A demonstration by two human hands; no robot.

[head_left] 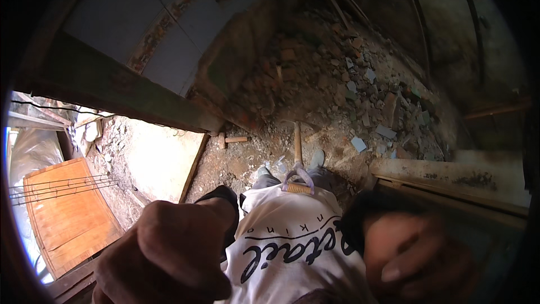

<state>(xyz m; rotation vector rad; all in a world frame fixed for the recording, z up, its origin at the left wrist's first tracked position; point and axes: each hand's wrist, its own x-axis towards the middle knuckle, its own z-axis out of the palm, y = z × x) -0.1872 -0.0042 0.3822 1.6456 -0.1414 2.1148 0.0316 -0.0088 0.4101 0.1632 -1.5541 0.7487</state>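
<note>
My left hand (169, 247) is raised close at the lower left, its fingers curled in with the knuckles showing. At the lower right is my right hand (410, 253), also curled and a little blurred. Whatever either hand may hold is hidden. Between them is the front of my white printed shirt (298, 242). A shovel (297, 143) with a wooden shaft stands in front of me, its D-shaped grip against my body and neither hand on it. Its blade is hard to make out in the rubble. On the ground to the left lies a hammer (232, 139) with a wooden handle.
Broken bricks and tile pieces (360, 95) heap up ahead and to the right. A tiled wall section (163, 34) stands at the upper left. Left are a brightly lit pale panel (157, 157) and an orange-brown wooden board (67, 208). A low ledge (450, 177) runs along the right.
</note>
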